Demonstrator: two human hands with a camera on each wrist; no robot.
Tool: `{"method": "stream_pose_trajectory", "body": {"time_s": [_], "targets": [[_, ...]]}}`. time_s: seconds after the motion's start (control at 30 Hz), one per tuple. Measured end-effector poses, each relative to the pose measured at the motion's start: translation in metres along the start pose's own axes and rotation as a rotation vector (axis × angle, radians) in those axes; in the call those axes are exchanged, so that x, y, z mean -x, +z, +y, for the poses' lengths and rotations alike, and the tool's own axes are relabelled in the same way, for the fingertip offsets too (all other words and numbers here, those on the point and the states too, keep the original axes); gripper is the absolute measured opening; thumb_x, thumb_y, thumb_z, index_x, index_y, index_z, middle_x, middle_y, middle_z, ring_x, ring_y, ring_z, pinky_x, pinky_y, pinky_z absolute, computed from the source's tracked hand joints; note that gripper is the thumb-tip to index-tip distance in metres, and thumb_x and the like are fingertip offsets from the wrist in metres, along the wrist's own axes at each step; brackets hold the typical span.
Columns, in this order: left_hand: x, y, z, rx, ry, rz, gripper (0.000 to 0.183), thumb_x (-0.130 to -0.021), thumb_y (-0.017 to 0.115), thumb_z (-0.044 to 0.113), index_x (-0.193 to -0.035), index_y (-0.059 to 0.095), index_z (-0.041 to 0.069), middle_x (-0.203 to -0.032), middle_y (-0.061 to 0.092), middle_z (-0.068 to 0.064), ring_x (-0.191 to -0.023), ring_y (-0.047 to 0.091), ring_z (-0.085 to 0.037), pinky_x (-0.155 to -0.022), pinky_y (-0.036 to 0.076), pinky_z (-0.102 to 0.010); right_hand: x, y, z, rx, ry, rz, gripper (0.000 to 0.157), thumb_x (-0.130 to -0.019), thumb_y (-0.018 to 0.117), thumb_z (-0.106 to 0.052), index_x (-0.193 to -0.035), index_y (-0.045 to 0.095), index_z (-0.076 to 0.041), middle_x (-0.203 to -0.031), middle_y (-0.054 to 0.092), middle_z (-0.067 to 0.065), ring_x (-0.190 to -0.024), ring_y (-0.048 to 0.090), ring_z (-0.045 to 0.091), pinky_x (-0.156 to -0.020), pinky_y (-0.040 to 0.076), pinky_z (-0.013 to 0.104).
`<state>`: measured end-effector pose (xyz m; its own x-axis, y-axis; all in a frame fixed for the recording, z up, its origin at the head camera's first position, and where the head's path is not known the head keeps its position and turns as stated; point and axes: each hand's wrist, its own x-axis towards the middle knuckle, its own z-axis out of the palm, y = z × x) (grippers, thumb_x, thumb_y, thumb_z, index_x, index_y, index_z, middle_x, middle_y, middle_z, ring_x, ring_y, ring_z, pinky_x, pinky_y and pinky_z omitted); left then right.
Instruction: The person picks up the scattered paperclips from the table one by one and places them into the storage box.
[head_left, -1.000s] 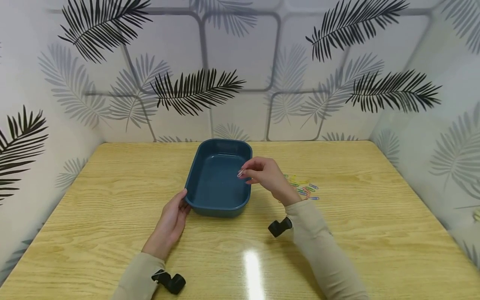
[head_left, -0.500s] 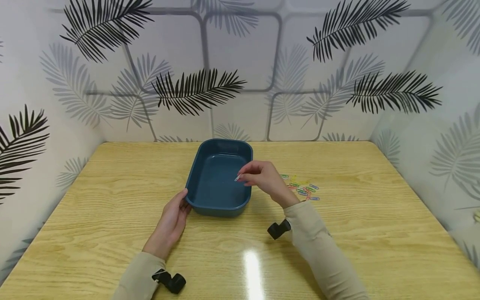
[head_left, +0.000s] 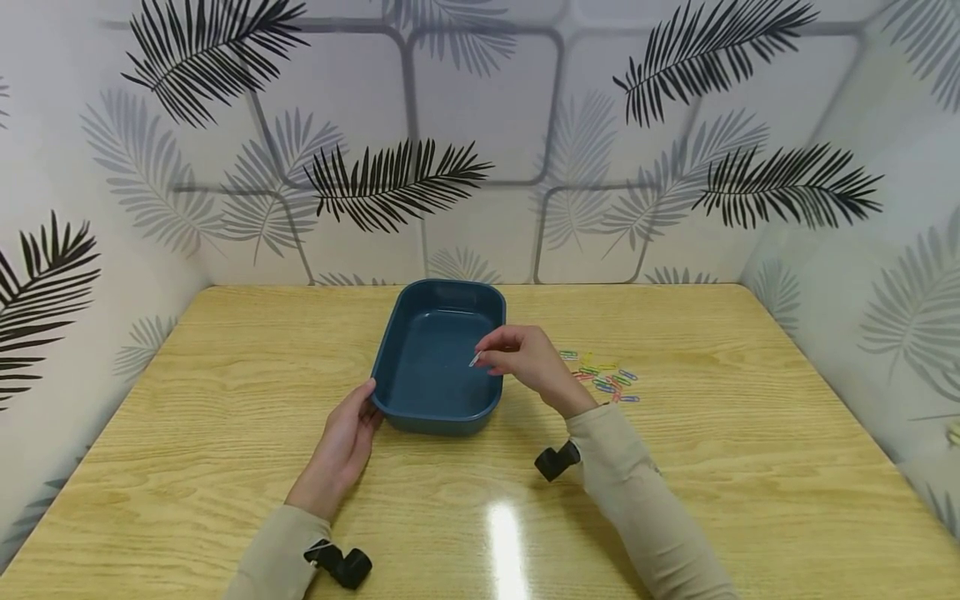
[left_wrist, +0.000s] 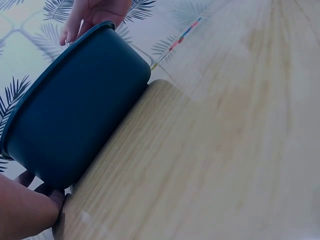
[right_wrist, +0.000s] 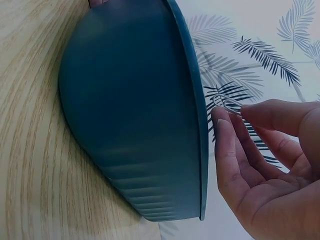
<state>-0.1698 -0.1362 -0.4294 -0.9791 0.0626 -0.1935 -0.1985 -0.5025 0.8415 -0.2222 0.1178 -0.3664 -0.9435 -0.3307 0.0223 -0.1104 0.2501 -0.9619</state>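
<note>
A dark blue plastic bin (head_left: 438,421) stands on the wooden table, its inside facing up in the head view. At its near left corner my left hand (head_left: 341,446) holds it, one digit at the rim and the other fingers against the lower wall. The left wrist view shows those fingers (left_wrist: 42,187) by the bin's base. Over the bin's right side, my right hand (head_left: 525,358) pinches a whitish paper clip (head_left: 475,359) between thumb and fingertips. The right wrist view shows this paper clip (right_wrist: 227,104) above the rim, apart from it.
Several coloured paper clips (head_left: 607,379) lie scattered on the table (head_left: 712,450) to the right of the bin, partly behind my right wrist. A leaf-patterned wall (head_left: 480,217) rises at the table's back edge. Each wrist wears a small black camera (head_left: 557,461).
My right hand has lowered slightly toward me over the bin, and the paper clip in it now points downward. The left hand and the bin have stayed put.
</note>
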Motion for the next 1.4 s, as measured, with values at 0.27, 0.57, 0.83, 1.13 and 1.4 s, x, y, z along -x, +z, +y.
{"method": "stream_pose_trajectory", "body": {"time_s": [0.27,0.57,0.83,1.13,1.4], "targets": [[0.000,-0.001,-0.002,-0.020,0.007,0.002,0.048,-0.106,0.039,0.018,-0.146,0.031,-0.006,-0.145,0.039,-0.013,-0.132,0.035,-0.017,-0.111,0.027,-0.028,0.001,0.001,0.000,0.015,0.006,-0.007,0.018,-0.093,0.062,-0.002,-0.107,0.066,0.010,-0.095,0.070,0.011,-0.093,0.066,0.028,-0.082,0.056,0.041],[0.000,0.000,0.000,-0.023,0.009,-0.012,0.048,-0.106,0.038,0.018,-0.147,0.030,-0.006,-0.149,0.032,-0.017,-0.136,0.032,-0.021,-0.112,0.025,-0.028,-0.002,0.001,0.003,0.014,0.018,-0.011,0.017,-0.094,0.061,-0.002,-0.107,0.066,0.008,-0.100,0.068,0.013,-0.101,0.063,0.036,-0.084,0.055,0.043],[0.000,0.000,0.000,-0.020,0.006,-0.009,0.048,-0.106,0.038,0.017,-0.147,0.029,-0.007,-0.150,0.031,-0.018,-0.136,0.031,-0.020,-0.112,0.025,-0.028,-0.001,0.002,0.002,0.015,0.041,-0.008,0.017,-0.094,0.061,-0.002,-0.107,0.066,0.007,-0.101,0.068,0.013,-0.100,0.064,0.033,-0.086,0.054,0.045],[-0.002,0.003,-0.003,-0.006,0.012,0.011,0.049,-0.105,0.041,0.017,-0.146,0.031,-0.008,-0.147,0.036,-0.018,-0.134,0.035,-0.021,-0.111,0.028,-0.028,0.003,-0.010,0.008,0.023,0.012,0.007,0.020,-0.094,0.061,-0.003,-0.111,0.064,0.006,-0.110,0.065,0.021,-0.095,0.067,0.024,-0.084,0.055,0.043],[-0.001,0.003,-0.002,-0.021,0.011,0.044,0.049,-0.104,0.045,0.017,-0.144,0.034,-0.008,-0.141,0.044,-0.013,-0.129,0.039,-0.020,-0.107,0.032,-0.028,0.008,-0.030,0.012,0.038,-0.001,0.025,0.027,-0.095,0.062,-0.008,-0.118,0.061,0.007,-0.113,0.063,0.021,-0.098,0.065,0.031,-0.085,0.054,0.045]]}}
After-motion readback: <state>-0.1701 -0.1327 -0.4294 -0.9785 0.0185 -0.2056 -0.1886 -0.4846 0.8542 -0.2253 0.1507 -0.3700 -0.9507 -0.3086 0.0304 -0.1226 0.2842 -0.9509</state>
